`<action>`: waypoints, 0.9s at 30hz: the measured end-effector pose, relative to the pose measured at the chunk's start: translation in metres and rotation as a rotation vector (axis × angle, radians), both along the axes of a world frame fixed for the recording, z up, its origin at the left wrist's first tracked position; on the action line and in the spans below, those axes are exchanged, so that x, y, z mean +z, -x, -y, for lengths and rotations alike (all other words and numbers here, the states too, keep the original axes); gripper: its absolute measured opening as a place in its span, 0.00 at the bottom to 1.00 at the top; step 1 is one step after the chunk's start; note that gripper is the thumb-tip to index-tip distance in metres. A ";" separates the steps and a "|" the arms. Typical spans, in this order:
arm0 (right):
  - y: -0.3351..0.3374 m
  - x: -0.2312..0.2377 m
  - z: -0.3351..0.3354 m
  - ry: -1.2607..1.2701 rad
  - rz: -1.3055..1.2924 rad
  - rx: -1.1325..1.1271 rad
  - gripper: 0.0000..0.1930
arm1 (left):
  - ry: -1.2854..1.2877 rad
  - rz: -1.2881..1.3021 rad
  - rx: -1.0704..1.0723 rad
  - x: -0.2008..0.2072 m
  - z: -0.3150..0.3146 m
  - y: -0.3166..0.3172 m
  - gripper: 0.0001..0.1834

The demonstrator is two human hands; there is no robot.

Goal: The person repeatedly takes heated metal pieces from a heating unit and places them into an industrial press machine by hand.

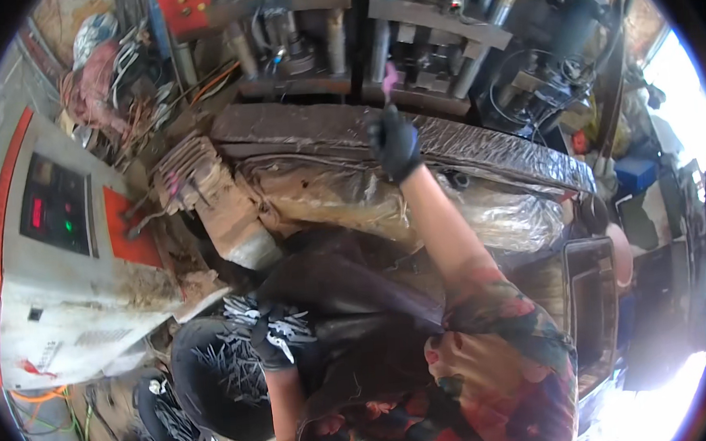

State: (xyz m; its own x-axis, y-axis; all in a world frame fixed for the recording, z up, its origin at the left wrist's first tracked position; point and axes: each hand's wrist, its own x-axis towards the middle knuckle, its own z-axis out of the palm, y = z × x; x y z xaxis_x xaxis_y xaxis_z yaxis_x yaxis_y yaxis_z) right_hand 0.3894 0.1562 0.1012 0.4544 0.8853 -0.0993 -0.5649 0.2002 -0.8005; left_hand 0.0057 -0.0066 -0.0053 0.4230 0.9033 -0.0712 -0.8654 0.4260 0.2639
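Note:
My right hand [397,145], in a dark glove, reaches forward over the covered ledge toward the press. Its fingers are closed on a slim piece with a bright pink end [390,79]; the gripped part is hidden by the glove. My left hand [271,343], also gloved, is low at the left beside my lap, its fingers closed around grey metal pieces [282,350]. More such metal pieces [241,312] lie right next to it, above a black tub [190,400] that holds many of them.
Ahead stands a press [422,91] with thick steel columns. A white and orange control cabinet [65,278] is on the left. Beside it, a dusty bench [231,216] carries a few pink-tinted pieces. Plastic-wrapped padding [482,212] runs before me. Smaller tubs [165,418] stand lower left.

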 end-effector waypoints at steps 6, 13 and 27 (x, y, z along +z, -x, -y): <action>-0.095 0.017 -0.072 0.077 -0.027 -0.326 0.23 | 0.022 0.052 0.033 -0.007 -0.003 -0.005 0.19; -0.096 0.017 -0.085 0.053 -0.128 -0.330 0.21 | 0.022 -0.009 0.060 -0.001 -0.002 -0.002 0.23; -0.061 -0.008 0.144 0.238 0.621 0.020 0.23 | 0.009 -0.006 0.007 0.001 -0.007 -0.008 0.15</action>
